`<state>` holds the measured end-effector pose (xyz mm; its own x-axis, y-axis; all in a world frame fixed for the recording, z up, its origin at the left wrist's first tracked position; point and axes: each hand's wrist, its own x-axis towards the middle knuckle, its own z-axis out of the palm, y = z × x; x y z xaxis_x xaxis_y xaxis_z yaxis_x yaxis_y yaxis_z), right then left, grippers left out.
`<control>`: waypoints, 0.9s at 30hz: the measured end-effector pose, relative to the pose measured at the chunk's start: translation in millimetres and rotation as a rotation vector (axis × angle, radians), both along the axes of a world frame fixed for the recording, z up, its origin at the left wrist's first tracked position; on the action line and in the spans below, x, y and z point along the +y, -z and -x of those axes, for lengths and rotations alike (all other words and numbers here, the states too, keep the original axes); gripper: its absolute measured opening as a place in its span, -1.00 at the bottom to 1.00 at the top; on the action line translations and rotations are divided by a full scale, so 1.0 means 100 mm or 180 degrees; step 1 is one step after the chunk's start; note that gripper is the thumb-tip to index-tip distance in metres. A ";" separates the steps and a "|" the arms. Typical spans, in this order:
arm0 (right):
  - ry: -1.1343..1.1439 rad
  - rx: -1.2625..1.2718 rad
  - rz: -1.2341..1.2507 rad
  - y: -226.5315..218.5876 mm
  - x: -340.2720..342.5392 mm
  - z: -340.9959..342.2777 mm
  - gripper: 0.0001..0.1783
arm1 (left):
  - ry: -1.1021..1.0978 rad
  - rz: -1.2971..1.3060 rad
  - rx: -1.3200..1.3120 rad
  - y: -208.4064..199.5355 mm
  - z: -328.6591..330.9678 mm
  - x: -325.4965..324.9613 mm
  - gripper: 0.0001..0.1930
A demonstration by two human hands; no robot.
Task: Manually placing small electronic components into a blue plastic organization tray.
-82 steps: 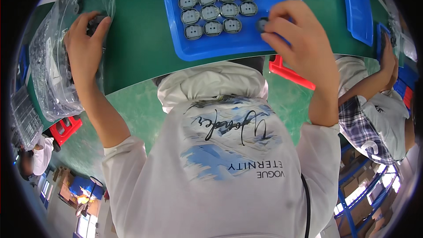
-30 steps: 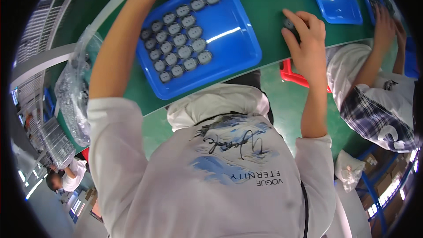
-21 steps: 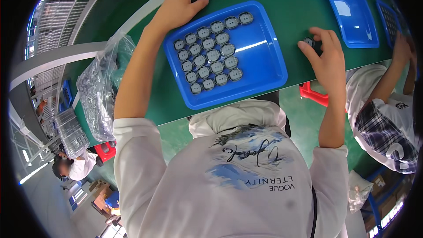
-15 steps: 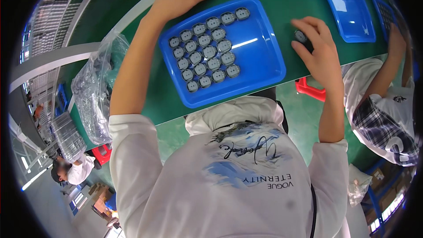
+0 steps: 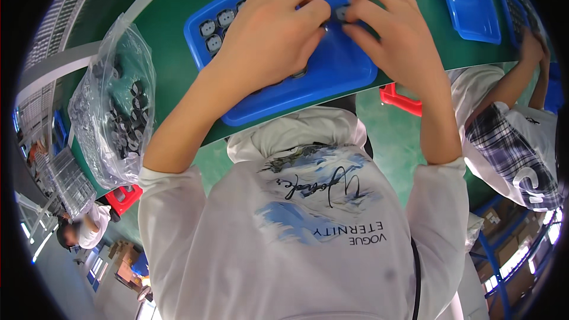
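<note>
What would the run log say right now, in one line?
left grip: over blue tray, hold hidden | right grip: touching small grey part | clear bag: dark parts inside

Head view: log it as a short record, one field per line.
Left hand: curled above the blue plastic tray; whether it holds anything is hidden
Right hand: pinching a blurred gray part near the tray's right rim
Tray contents: gray oval parts with paired dark dots, partly hidden
Left side: clear plastic bag with dark parts inside
Right side: second blue tray on the green table
</note>
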<state>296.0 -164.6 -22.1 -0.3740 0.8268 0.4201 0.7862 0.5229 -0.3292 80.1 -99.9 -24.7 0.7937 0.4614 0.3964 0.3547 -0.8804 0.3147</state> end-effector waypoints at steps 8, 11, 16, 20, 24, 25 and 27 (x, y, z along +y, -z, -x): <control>-0.0024 0.0089 0.0288 0.17 0.09 0.08 -0.85 | -0.0364 0.0051 0.0066 0.05 -0.07 -0.19 -0.90; -0.0868 0.1361 -0.1112 0.32 0.22 0.14 -0.87 | -0.0487 0.0120 -0.0058 0.10 -0.05 -0.16 -0.91; -0.0153 0.0169 0.0302 0.06 0.16 0.13 -0.88 | 0.0303 -0.0468 -0.1994 0.62 -0.10 0.15 -0.91; -0.0188 0.0249 0.0334 0.07 0.23 0.11 -0.88 | -0.0635 0.0191 -0.0058 0.17 -0.08 -0.04 -0.91; -0.0258 0.0150 0.0343 0.05 0.24 0.17 -0.89 | -0.0654 0.0282 -0.0104 0.16 -0.01 -0.07 -0.88; -0.0313 -0.0042 0.0099 0.03 0.23 0.19 -0.91 | -0.0669 0.0354 -0.0048 0.12 0.04 -0.10 -0.85; -0.0240 -0.0152 -0.0042 0.04 0.23 0.17 -0.83 | -0.0865 0.0218 -0.0135 0.07 0.23 -0.15 -0.82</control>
